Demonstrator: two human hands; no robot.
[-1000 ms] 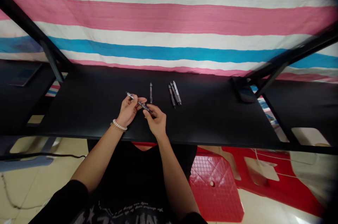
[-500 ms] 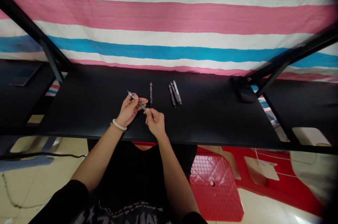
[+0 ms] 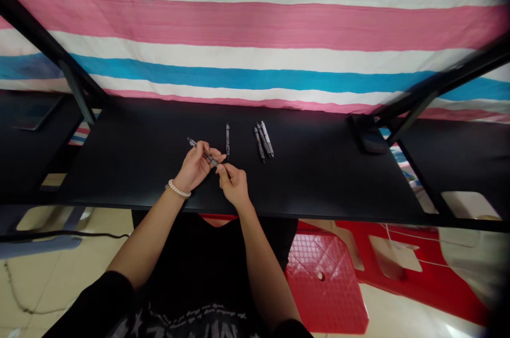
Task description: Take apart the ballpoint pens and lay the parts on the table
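A grey pen [image 3: 193, 142] slants between my hands above the black table [image 3: 311, 184]. My left hand [image 3: 196, 166] holds its barrel, with the far end sticking out past the fingers. At its lower right end, my right hand [image 3: 233, 183] pinches the tip between thumb and fingers. Just beyond my left fingertips, a single dark pen [image 3: 227, 141] lies upright in the view. To the right of it, a dark pen [image 3: 258, 144], another dark pen and a white-and-grey pen [image 3: 265, 135] lie side by side.
A black object [image 3: 370, 136] rests at the table's right end, near a metal brace. On the far left table lies a flat dark device [image 3: 37, 113]. A striped cloth [image 3: 255, 24] hangs behind. A red stool [image 3: 322, 274] stands below at the right.
The held pen has shifted slightly up and left, its far end turned a little. My left fingers have changed their hold around the barrel. The pens on the table have not moved.
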